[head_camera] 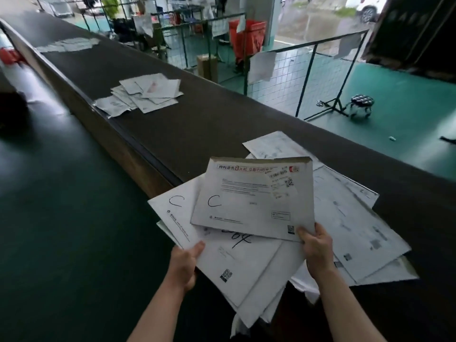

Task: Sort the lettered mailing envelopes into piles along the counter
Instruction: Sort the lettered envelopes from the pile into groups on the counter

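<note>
My right hand point(317, 250) pinches the lower right corner of a white mailing envelope point(251, 201) marked with a handwritten C. My left hand point(185, 264) grips a fanned stack of envelopes point(222, 262) beneath it; the top left one point(172, 206) also carries a C. Both are held over the near end of the dark counter point(197, 124). Right of my hands a loose pile of white envelopes point(345, 218) lies on the counter. A second pile point(143, 95) lies farther along, and a third, blurred pile point(69, 44) at the far end.
Left of the counter runs a dark green surface point(61, 218). Beyond the counter stand wire-mesh cages point(296, 75) with paper tags, a red bag point(246, 38), a cardboard box point(207, 66) and a small patterned stool point(361, 106) on the green floor.
</note>
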